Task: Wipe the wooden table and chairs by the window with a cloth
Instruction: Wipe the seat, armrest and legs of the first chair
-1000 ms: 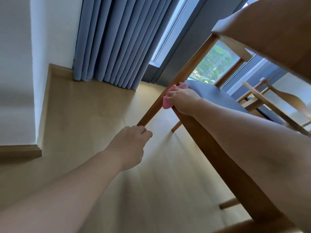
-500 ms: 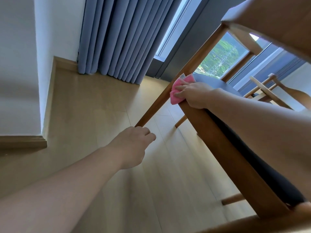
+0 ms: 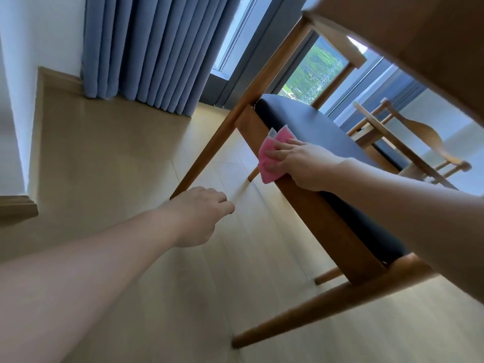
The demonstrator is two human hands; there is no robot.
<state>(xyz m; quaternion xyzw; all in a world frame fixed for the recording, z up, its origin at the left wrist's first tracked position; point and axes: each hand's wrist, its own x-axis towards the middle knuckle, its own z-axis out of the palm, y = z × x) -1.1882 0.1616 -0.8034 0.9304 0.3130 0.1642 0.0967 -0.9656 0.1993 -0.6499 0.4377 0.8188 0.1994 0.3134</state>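
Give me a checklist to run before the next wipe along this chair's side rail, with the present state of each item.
1. Pink cloth under the right hand: ok, the fingers press it flat on the wood.
2. Cloth on the side rail, not the dark seat cushion: ok, though its top corner reaches the cushion edge.
3. Path along the rail toward the near leg: ok, nothing lies on it.
4. Left hand out of the way: ok, it hovers over the floor, holding nothing.
5. Chair steadied: not ok, no hand grips the frame.
6. Rail's underside clean: cannot tell, hidden.
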